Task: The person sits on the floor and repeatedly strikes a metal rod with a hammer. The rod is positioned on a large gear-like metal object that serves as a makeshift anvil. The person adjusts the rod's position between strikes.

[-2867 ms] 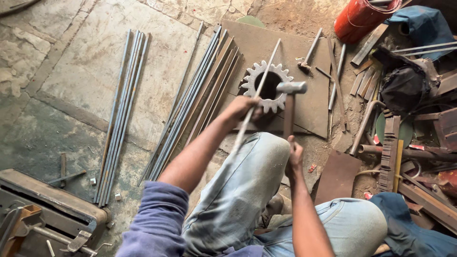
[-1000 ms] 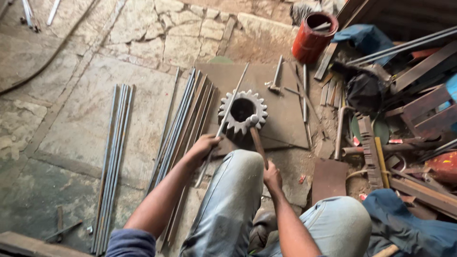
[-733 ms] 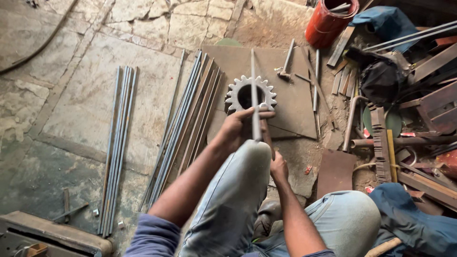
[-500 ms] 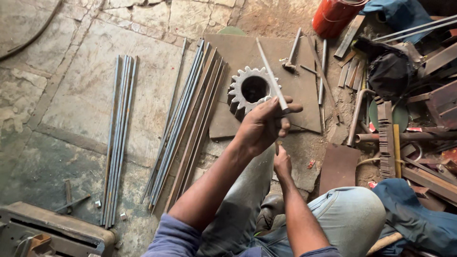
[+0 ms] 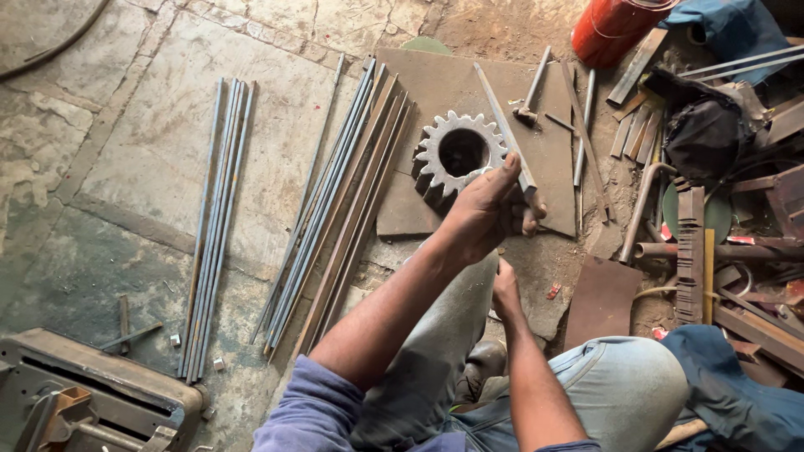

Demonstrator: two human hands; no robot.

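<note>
My left hand (image 5: 490, 205) is shut on a thin grey metal rod (image 5: 502, 125), which slants up and to the left over a flat steel plate (image 5: 553, 159). A large toothed gear (image 5: 456, 155) with a round hole lies on that plate, just left of the hand. My right hand (image 5: 505, 289) is lower, between my knees, seen from the back. Its fingers are hidden, so what it holds cannot be seen.
A bundle of thin rods (image 5: 213, 226) and a bundle of flat strips (image 5: 335, 209) lie on the stone floor at left. A small hammer (image 5: 528, 113) rests on the plate. A red cylinder (image 5: 615, 25), scrap metal (image 5: 712, 218) and a rusty sheet (image 5: 603, 297) crowd the right. A machine (image 5: 75, 393) sits bottom left.
The hammer raised in my right hand earlier has gone out of sight. My left hand lifted the rod off the gear and swung its far end from right to left.
</note>
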